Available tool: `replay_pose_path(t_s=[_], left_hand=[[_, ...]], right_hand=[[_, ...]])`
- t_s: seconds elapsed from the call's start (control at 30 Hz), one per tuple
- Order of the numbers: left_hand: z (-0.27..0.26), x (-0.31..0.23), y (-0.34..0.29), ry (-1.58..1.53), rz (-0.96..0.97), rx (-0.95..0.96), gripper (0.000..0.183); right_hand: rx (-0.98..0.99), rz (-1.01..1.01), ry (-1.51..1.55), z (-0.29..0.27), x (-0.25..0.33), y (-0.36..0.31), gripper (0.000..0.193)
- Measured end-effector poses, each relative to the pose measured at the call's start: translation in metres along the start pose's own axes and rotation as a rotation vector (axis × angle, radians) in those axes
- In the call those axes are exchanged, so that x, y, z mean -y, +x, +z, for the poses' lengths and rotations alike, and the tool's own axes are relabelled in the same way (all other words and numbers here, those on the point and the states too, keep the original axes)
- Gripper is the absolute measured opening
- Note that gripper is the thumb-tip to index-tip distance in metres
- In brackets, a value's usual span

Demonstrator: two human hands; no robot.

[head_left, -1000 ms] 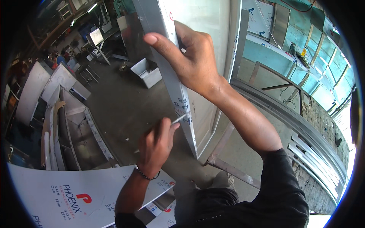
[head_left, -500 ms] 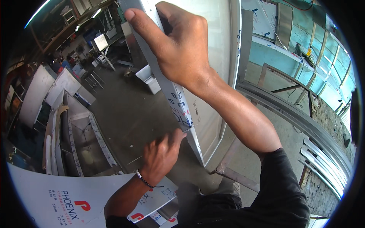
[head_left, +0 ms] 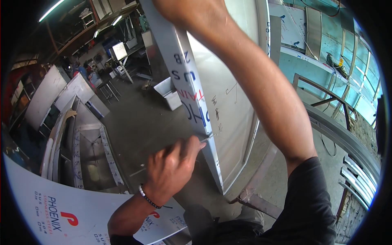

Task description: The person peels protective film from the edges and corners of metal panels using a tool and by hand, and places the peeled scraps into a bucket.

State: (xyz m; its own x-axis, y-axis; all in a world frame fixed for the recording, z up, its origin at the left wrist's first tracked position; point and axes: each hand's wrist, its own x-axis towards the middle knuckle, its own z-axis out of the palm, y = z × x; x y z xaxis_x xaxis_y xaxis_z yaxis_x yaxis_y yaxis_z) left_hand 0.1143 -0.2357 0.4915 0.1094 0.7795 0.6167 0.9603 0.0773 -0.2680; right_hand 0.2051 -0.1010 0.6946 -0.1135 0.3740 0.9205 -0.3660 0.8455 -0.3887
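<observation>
A tall sheet-metal panel [head_left: 234, 118] with bent edges stands tilted before me, its narrow side flange [head_left: 192, 96] covered in printed white protective film. My right hand [head_left: 194, 12] is at the upper part of the flange, wrapped over its edge; the picture's top cuts off its fingers. Lower down, my left hand [head_left: 171, 167], with a beaded bracelet [head_left: 149, 198] at the wrist, is closed in a pinch beside the flange's corner. Something thin shows between its fingertips and a line across the flange, too small to name. Handwritten marks run down the panel's inner face.
Film-covered sheet metal [head_left: 36, 208] lies at the lower left, below an open metal trough [head_left: 92, 155]. A white bin [head_left: 168, 94] stands on the floor beyond the panel. To the right are a rusty steel frame [head_left: 261, 204], long metal profiles [head_left: 361, 175] and a power tool [head_left: 332, 61].
My right hand has moved up along the flange, partly out of the picture. The panel appears shifted slightly right and lower in view. My left hand stays pinched near the same corner.
</observation>
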Motion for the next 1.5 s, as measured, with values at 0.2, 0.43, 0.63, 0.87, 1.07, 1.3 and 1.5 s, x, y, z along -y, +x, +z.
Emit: replay_pose_path(t_s=[0.2,0.43,0.63,0.87,1.07,1.3,1.5], left_hand=[[-0.013,0.013,0.029,0.022,0.003,-0.349,0.022],[0.017,-0.001,-0.006,-0.061,-0.027,-0.193,0.019],[-0.005,-0.004,0.012,-0.001,-0.004,-0.422,0.021],[-0.027,0.021,0.044,-0.006,0.085,-0.49,0.032],[0.018,-0.011,0.009,-0.026,0.044,-0.271,0.026],[0.002,0.001,0.014,0.045,0.053,-0.426,0.029],[0.045,-0.019,-0.018,-0.052,0.082,-0.204,0.023]], right_hand=[[-0.029,-0.059,-0.012,-0.003,-0.017,-0.007,0.048],[0.093,0.366,-0.066,0.004,-0.008,0.008,0.051],[-0.025,-0.065,-0.079,-0.006,-0.027,-0.029,0.069],[0.115,-0.167,-0.109,-0.015,-0.03,-0.034,0.073],[0.231,-0.209,-0.247,-0.027,-0.045,-0.042,0.078],[0.041,-0.263,-0.245,-0.012,-0.052,-0.046,0.072],[0.004,-0.244,-0.292,-0.008,-0.057,-0.04,0.06]])
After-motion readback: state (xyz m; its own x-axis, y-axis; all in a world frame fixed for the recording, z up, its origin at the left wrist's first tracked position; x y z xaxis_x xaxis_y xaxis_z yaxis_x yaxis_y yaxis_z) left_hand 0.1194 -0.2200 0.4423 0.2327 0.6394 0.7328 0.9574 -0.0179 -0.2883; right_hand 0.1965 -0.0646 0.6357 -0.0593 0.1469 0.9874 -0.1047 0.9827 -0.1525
